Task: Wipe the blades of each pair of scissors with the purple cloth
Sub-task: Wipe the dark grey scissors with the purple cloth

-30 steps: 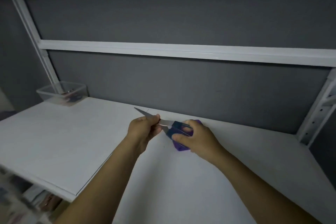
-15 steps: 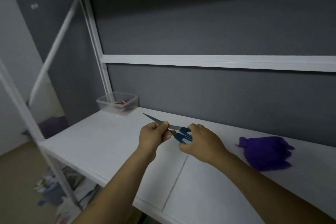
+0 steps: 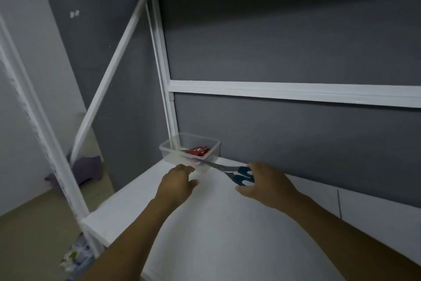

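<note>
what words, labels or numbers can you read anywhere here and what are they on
No text here can be read.
white mark on the grey wall: too blurred to read.
packaging on the floor: print too blurred to read.
blue-handled scissors and clear container: no lettering shows.

I see the blue-handled scissors (image 3: 224, 168) with glossy plastic grips and bare, shiny metal blades. The container (image 3: 167, 152) is clear, smooth plastic, and the red scissors (image 3: 197, 150) inside have glossy handles too. The shelf board (image 3: 227, 223) looks matt white and smooth, its frame (image 3: 296, 91) white-painted metal, the wall (image 3: 296, 30) flat matt grey.
</note>
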